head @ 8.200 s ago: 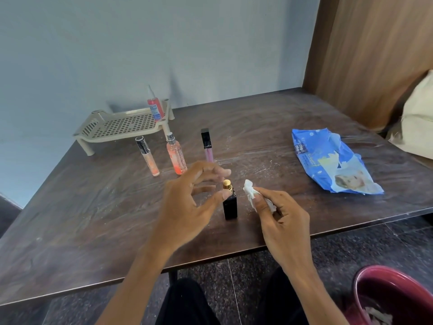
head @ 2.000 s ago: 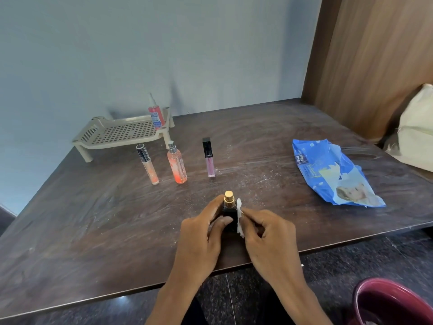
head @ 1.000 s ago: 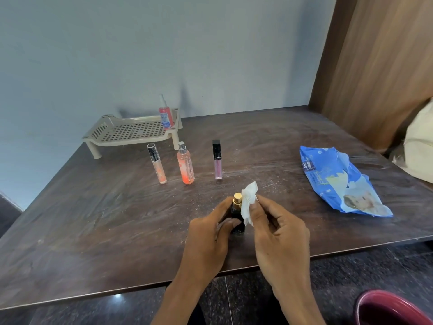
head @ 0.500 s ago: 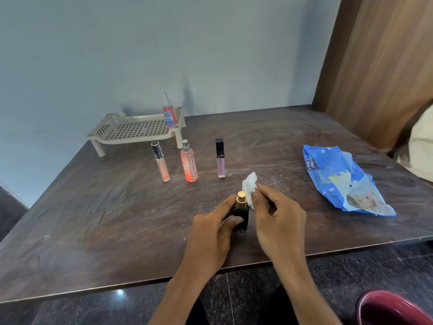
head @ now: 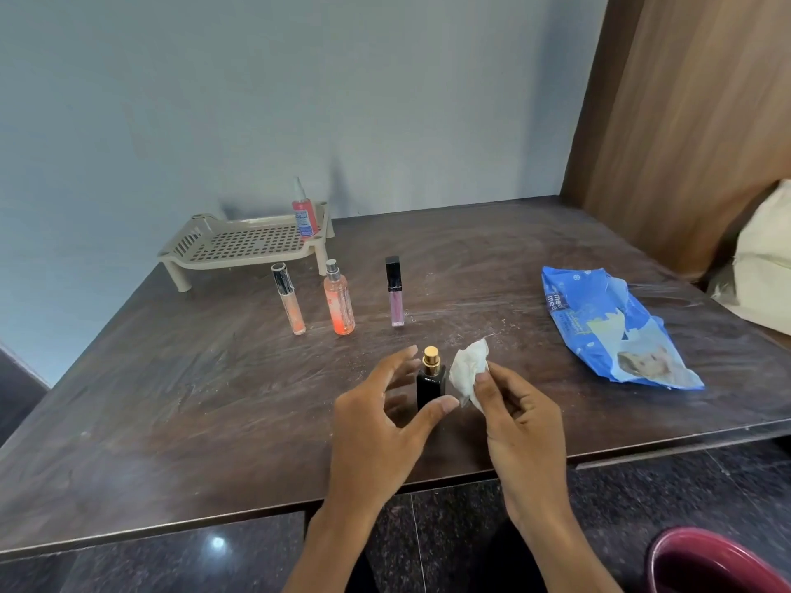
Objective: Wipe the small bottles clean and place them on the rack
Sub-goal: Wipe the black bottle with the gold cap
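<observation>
black bottle [head: 429, 389] upright on table [head: 171, 400], between both hands.
stands near the front edge, gold cap [head: 430, 361] bare. cups it loosely with left hand [head: 376, 438], fingers spread and clear of the glass, index beside the cap, thumb tip low before the body, contact unclear; grip slack, nothing clasped. pinches a crumpled white wipe [head: 466, 372] in right hand [head: 520, 425], just right of the bottle, near the cap yet apart. farther back, in a row: clear tube [head: 291, 301], orange bottle [head: 339, 306], purple tube [head: 394, 293], all upright, well apart from the hands. behind them, beige rack [head: 239, 246] by the wall, red bottle [head: 304, 216] upright at its right corner. blue pack [head: 608, 331] flat to the right. red tub [head: 710, 562] on the floor, lower right.
</observation>
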{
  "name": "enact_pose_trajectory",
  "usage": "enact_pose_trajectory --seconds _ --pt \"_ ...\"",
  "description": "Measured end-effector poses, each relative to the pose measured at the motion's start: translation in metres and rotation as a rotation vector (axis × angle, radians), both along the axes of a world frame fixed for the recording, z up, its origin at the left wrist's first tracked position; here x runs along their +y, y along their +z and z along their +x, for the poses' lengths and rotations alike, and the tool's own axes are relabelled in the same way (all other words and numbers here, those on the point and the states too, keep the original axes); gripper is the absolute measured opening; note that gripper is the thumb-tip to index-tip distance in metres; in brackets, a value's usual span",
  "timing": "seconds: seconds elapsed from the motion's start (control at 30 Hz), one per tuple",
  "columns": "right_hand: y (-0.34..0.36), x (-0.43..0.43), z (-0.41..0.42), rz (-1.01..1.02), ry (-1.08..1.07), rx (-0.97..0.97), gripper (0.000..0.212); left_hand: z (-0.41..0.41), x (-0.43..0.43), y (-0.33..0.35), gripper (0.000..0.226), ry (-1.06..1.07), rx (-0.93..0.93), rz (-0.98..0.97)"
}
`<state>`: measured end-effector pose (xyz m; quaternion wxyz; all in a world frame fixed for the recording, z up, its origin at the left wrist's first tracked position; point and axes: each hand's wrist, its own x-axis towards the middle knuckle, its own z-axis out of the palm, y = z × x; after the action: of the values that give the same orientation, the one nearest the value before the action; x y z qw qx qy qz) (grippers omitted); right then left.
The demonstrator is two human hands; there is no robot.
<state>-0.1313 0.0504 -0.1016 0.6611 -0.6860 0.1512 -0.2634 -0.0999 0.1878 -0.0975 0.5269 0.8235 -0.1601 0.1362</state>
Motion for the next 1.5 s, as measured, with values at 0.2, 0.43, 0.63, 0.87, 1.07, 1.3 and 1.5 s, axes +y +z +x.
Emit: enact_pose_trajectory --seconds 0.2,0.43,0.63,0.87,1.07,1.3,1.5 --pt "-0.004 -0.001 -0.003 -0.012 -0.016 -0.016 0.015 0.002 -0.002 -0.004 0.036 0.000 -0.017 0.060" --pt "0.009 0.010 -0.004 -0.098 0.055 -0.045 0.019 0.006 0.008 0.001 0.037 -0.139 0.002 0.116" --pt "0.004 0.017 -0.009 -0.455 -0.030 -0.127 0.021 0.009 0.006 -0.001 0.033 -0.126 -0.038 0.126" --pt "0.000 0.010 -0.008 -0.636 -0.025 -0.065 0.022 0.012 0.004 -0.007 0.036 -0.120 -0.096 0.204" --pt "0.002 0.014 -0.006 -0.599 -0.023 -0.061 0.018 0.015 0.005 -0.010 0.037 -0.131 -0.064 0.170" --pt "0.011 0.014 -0.005 -0.477 -0.043 -0.097 0.019 0.014 0.004 -0.009 0.035 -0.121 -0.093 0.177" --pt "-0.001 0.010 -0.005 -0.544 0.036 0.016 0.013 0.016 0.005 -0.014 0.039 -0.095 -0.082 0.171"
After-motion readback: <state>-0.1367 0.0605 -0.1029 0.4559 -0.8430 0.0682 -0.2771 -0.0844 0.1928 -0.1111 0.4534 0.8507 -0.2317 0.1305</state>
